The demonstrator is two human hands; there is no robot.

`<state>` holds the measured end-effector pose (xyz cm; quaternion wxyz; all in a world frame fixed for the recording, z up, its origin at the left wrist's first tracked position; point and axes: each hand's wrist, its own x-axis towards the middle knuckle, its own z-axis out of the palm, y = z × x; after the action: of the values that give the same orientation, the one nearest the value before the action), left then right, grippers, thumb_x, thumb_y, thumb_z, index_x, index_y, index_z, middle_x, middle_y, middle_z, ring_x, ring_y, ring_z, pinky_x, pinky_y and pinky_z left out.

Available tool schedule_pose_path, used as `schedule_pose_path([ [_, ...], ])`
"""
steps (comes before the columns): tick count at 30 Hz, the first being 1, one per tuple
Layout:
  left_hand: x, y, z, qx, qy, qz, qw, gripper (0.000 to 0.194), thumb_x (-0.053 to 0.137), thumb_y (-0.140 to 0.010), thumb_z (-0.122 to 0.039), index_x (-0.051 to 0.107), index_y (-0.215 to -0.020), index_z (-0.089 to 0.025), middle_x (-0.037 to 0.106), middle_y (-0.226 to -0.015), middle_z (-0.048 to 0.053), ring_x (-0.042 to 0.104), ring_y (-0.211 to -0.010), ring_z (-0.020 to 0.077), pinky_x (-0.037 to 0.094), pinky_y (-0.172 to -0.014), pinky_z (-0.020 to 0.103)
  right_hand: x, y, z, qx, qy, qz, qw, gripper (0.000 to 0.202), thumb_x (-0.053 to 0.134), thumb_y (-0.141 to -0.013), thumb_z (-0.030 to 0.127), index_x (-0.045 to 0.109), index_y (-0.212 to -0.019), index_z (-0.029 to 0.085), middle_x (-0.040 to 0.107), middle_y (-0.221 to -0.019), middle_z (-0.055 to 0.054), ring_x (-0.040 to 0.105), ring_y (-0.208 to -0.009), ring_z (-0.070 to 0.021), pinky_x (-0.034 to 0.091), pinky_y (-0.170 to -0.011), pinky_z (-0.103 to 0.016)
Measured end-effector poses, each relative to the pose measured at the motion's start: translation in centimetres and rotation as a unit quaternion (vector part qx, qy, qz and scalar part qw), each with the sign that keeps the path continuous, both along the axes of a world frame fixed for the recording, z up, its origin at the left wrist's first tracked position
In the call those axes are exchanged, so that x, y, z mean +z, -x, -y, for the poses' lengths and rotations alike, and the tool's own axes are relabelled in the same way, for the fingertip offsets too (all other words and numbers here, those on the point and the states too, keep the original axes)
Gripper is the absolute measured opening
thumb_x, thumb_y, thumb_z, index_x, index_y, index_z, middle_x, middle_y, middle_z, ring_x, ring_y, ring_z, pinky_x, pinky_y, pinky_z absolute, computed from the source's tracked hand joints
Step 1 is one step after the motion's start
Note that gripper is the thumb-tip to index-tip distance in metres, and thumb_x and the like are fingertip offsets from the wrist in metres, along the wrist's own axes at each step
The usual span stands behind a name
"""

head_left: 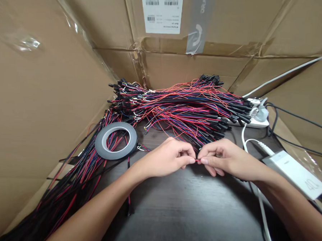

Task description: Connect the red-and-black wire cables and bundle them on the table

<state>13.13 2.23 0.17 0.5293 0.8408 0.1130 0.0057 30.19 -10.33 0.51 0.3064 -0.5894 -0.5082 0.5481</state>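
Observation:
Near the middle of the dark table, my left hand (172, 153) and my right hand (221, 157) face each other with a small gap between the fingertips. Both pinch a thin red and black wire (197, 160), which shows briefly in that gap; the rest of it is mostly hidden by my fingers. Just beyond my hands lies a large pile of wire harnesses (177, 110), red, blue and black, with black connectors at the ends. Left of my left hand, a roll of grey tape (99, 142) rests flat on more wires.
More wire harnesses (79, 188) spill over the table's left side. On the right are a white power adapter (295, 174), a white power strip (259, 122) and loose cables. Cardboard boxes (212, 69) wall in the back and both sides of the dark tabletop (188, 215).

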Motion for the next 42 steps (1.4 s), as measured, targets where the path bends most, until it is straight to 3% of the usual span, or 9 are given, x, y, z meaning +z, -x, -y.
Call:
schedule_pose_path([
  [4,-0.2,0.0,0.3,0.041,0.009,0.003,0.999,0.013,0.055,-0.085,-0.017,0.064,-0.075,-0.013,0.056,-0.06,-0.003,0.049,-0.051,0.006,0.038,-0.052,0.018,-0.1,0.0,-0.1,-0.004,0.0,-0.011,1.0,0.023,0.058,-0.087,0.035,0.063,-0.082,0.013,0.059,-0.055,0.0,0.043,-0.044,-0.0081,0.032,-0.044,-0.021],
  [11,-0.8,-0.2,0.6,0.086,0.107,-0.016,0.99,0.011,0.056,-0.078,-0.017,0.061,-0.069,-0.014,0.054,-0.056,-0.004,0.046,-0.047,0.0057,0.036,-0.049,0.018,0.0,0.1,-0.2,0.002,-0.001,-0.01,1.0,0.023,0.059,-0.084,0.035,0.063,-0.08,0.013,0.059,-0.055,0.0,0.043,-0.044,-0.0075,0.032,-0.044,-0.02],
  [15,-1.0,-0.3,0.9,0.1,0.127,-0.029,0.986,0.009,0.052,-0.075,-0.016,0.059,-0.068,-0.014,0.056,-0.056,-0.003,0.048,-0.046,0.0063,0.037,-0.049,0.019,0.0,0.5,-0.2,-0.002,0.006,-0.005,1.0,0.021,0.061,-0.082,0.035,0.062,-0.078,0.014,0.058,-0.054,0.0,0.042,-0.043,-0.0077,0.032,-0.043,-0.02],
  [19,-1.0,-0.3,1.1,0.101,0.119,-0.042,0.987,0.01,0.049,-0.073,-0.014,0.058,-0.069,-0.015,0.058,-0.058,-0.003,0.049,-0.047,0.0063,0.036,-0.048,0.018,0.2,0.7,-0.1,-0.007,0.011,0.012,1.0,0.02,0.06,-0.081,0.033,0.062,-0.075,0.014,0.058,-0.054,0.0,0.042,-0.043,-0.0082,0.032,-0.043,-0.021],
  [25,-1.5,0.0,0.9,0.052,0.106,-0.041,0.992,0.015,0.057,-0.083,-0.025,0.062,-0.075,-0.014,0.055,-0.057,-0.003,0.05,-0.048,0.0066,0.038,-0.049,0.018,-0.1,0.8,0.0,-0.006,0.018,0.037,0.999,0.015,0.059,-0.08,0.027,0.064,-0.076,0.014,0.059,-0.055,0.0,0.043,-0.044,-0.0085,0.032,-0.043,-0.02],
  [33,-1.6,0.9,1.5,0.077,0.018,-0.01,0.997,0.018,0.05,-0.087,-0.015,0.063,-0.075,-0.014,0.06,-0.059,-0.002,0.052,-0.045,0.0055,0.041,-0.048,0.018,-0.5,1.3,-0.3,-0.033,0.028,-0.007,0.999,0.017,0.064,-0.079,0.034,0.063,-0.075,0.017,0.063,-0.056,-0.002,0.045,-0.047,-0.0106,0.031,-0.045,-0.023],
  [42,-2.3,0.8,1.4,0.101,0.2,-0.098,0.97,0.012,0.054,-0.082,-0.02,0.06,-0.075,-0.013,0.06,-0.058,0.0,0.059,-0.046,0.0105,0.046,-0.041,0.02,-0.8,1.2,-0.3,-0.051,0.056,0.009,0.997,0.022,0.07,-0.072,0.036,0.063,-0.063,0.018,0.057,-0.056,-0.001,0.044,-0.052,-0.0121,0.03,-0.049,-0.025],
])
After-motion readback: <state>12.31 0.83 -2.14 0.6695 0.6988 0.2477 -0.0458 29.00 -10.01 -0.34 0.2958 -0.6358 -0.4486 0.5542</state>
